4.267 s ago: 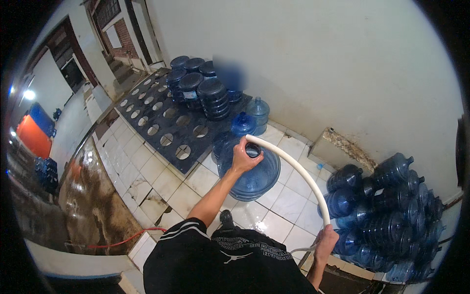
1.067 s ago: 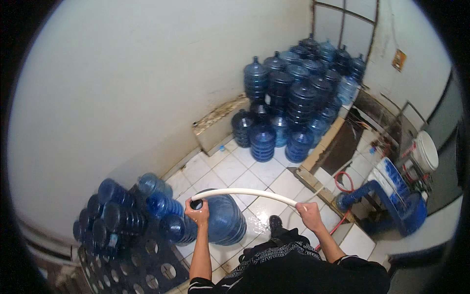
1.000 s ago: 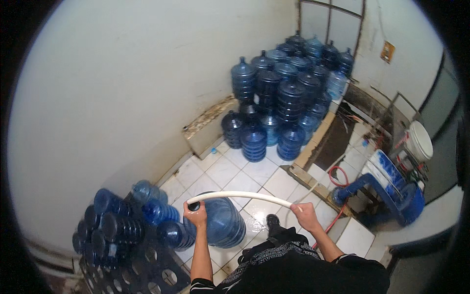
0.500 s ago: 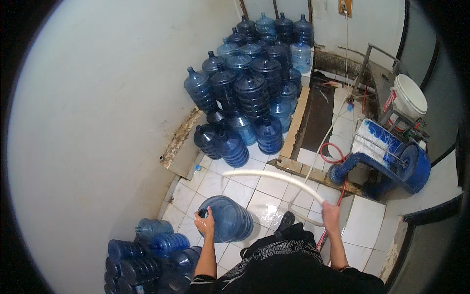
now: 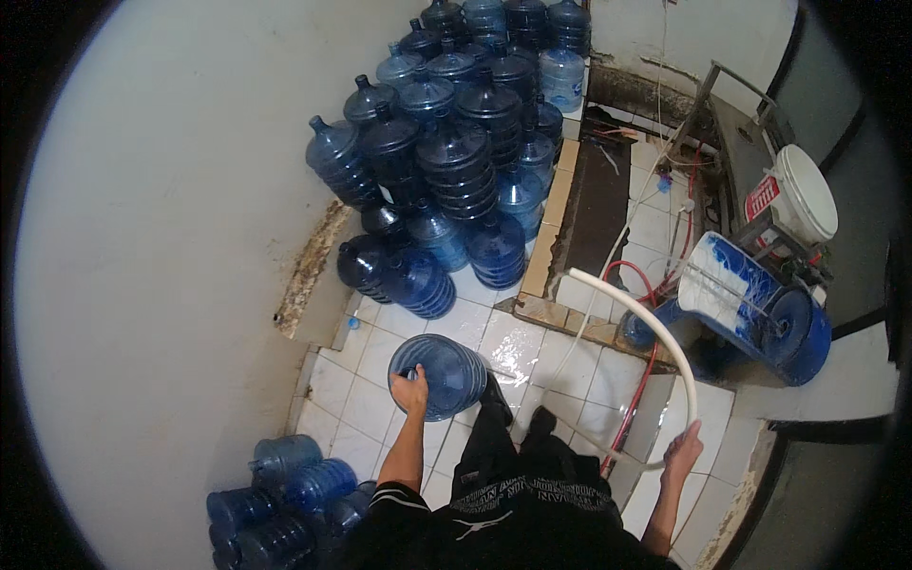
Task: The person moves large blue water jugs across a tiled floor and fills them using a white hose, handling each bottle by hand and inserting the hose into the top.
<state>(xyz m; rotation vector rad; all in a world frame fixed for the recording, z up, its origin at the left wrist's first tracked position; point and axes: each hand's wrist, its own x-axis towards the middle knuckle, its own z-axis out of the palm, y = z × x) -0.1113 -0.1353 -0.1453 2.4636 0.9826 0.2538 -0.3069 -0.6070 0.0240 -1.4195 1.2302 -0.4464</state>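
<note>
Blue water jug (image 5: 439, 376) lies tipped on the white tiled floor (image 5: 370, 399), its neck gripped by the closed left hand (image 5: 411, 390). Well apart, the right hand (image 5: 682, 454) wraps around a curved white hose (image 5: 655, 334).

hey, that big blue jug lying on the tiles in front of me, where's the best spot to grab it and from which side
Probably the neck end. The jug lies on its side with the narrow end toward you, where your left hand already has its grip. Come from your own side, low, since the round body is too wide for one hand. Your right hand holds the white hose, so it is not free to steady the far end.
</note>
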